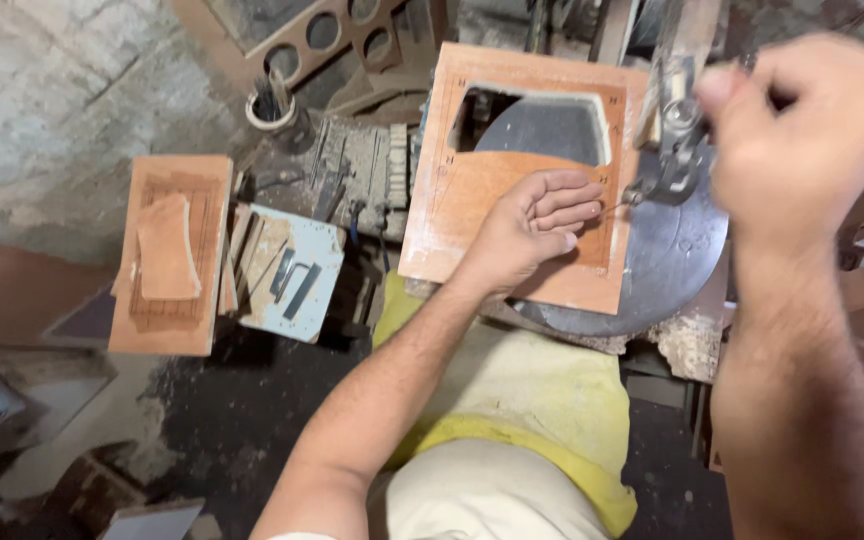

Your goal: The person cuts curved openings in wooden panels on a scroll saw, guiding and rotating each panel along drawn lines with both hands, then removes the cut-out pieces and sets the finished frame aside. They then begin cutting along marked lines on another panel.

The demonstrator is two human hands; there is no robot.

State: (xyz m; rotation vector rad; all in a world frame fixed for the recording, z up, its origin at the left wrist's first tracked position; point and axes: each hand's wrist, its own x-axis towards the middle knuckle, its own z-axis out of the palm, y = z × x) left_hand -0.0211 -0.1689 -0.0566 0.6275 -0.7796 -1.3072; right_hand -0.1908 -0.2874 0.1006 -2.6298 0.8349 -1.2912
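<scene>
Head view, with the round saw table [667,265] as the landmark.

On top of the saw table: a flat orange-brown board [512,215] with a big window already cut out of its far half. Thin saw blade [620,205] just beside the board's right edge, under the metal saw arm [677,130].

Left hand [532,230] lying on the near half of the board, palm down, fingers curled a little, pressing and not wrapped around anything. Fingertips close to the blade.

Right hand [802,120] raised to the right of the saw arm, closed into a fist, blurry. Cannot tell if anything sits inside it.

Probably a stiff, thin, light board. Weak around the cut-out, so likely to snap at the narrow strips. Dusty top, maybe a bit slippery. Best held flat on the wide solid part near the body, well away from the blade.

Left of the saw table: a pale blue piece [297,275] with wood scraps, then a stack of orange boards [167,255]. Farther back, a small cup of tools [274,105]. Yellow cloth [512,400] over the lap, just below the saw table.
</scene>
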